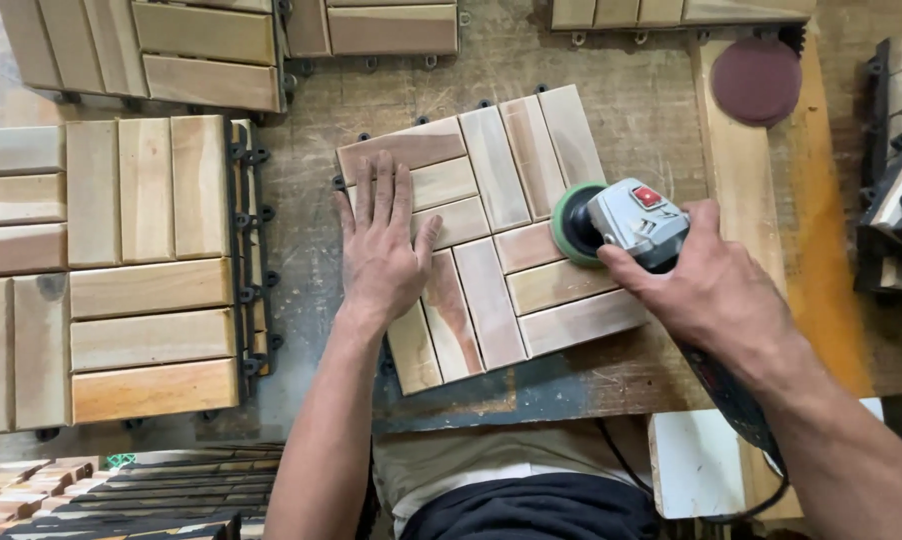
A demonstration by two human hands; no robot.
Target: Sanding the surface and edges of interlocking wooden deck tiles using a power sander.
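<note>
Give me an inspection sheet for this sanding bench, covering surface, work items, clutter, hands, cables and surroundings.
Surface: worn, scratched workbench.
Job's things: wooden slat tile lying flat; grey power sander, its green pad on the tile.
Clutter: dark red sanding disc on a plank at the upper right.
Grippers: left hand flat on the tile; right hand gripping the sander.
Cables: black cord at the bench front.
Surroundings: stacked tiles on the left, more along the top.

A square wooden deck tile (pixel 491 235) of pale slats in four alternating blocks lay flat and slightly skewed on the worn workbench (pixel 631 110); a grey sander (pixel 626 225) with a green pad rested on its right side.
</note>
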